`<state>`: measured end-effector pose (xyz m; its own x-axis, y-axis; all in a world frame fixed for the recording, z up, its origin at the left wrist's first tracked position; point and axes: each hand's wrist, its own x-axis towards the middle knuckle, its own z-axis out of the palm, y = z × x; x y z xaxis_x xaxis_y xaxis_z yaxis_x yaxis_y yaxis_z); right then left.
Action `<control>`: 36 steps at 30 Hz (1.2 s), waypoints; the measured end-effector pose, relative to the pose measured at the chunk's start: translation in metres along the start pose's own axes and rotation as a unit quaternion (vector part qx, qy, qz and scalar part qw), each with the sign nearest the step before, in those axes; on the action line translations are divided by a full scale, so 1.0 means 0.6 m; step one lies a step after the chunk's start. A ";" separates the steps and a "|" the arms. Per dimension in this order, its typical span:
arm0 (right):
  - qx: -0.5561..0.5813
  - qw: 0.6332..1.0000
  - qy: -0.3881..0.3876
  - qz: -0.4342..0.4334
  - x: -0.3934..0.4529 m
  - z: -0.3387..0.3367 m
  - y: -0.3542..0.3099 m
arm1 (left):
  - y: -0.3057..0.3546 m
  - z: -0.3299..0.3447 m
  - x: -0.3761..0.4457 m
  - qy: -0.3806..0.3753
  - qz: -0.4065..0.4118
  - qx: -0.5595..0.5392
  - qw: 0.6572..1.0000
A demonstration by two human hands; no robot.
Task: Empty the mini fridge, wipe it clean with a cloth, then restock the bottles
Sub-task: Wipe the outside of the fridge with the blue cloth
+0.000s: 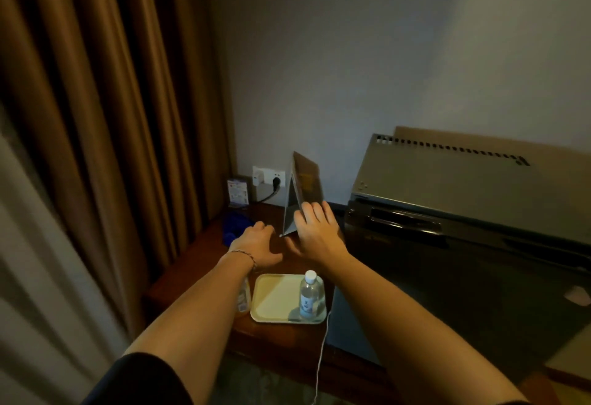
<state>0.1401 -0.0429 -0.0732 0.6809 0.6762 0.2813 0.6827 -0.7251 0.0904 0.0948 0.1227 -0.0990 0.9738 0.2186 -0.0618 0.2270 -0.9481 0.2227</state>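
The mini fridge (pixel 463 244) stands at right, door closed, its right side cut off by the frame. Both forearms reach forward over the wooden tabletop (pixel 192 276). The right hand (pixel 315 232) lies with straight fingers flat against a tent-shaped card stand (pixel 303 190), a loose grip curled round nothing. The left hand (pixel 256 246) hovers beside the stand's base, fingers loosely bent, holding nothing visible. Nearer, a bottle (pixel 309 296) stands upright on a pale tray (pixel 275 299). A blue cloth (pixel 235 228) lies dim behind the left hand.
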 end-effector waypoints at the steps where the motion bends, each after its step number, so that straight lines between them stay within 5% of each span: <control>1: 0.009 1.000 -0.012 0.009 0.015 0.008 -0.003 | -0.019 -0.001 0.007 0.004 -0.016 0.002 1.000; 17: 0.113 0.985 -0.109 0.064 0.256 0.221 -0.079 | -0.256 0.044 0.219 -0.002 -0.069 -0.023 0.997; 36: 0.150 0.914 -0.373 0.052 0.515 0.636 -0.174 | -0.530 0.268 0.392 -0.087 -0.131 -0.027 0.987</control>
<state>0.3807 0.2917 -0.3603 0.6610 0.5873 -0.4671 0.5697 -0.7979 -0.1969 0.2499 0.4384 -0.3409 0.8660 0.4081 -0.2888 0.4762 -0.8494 0.2277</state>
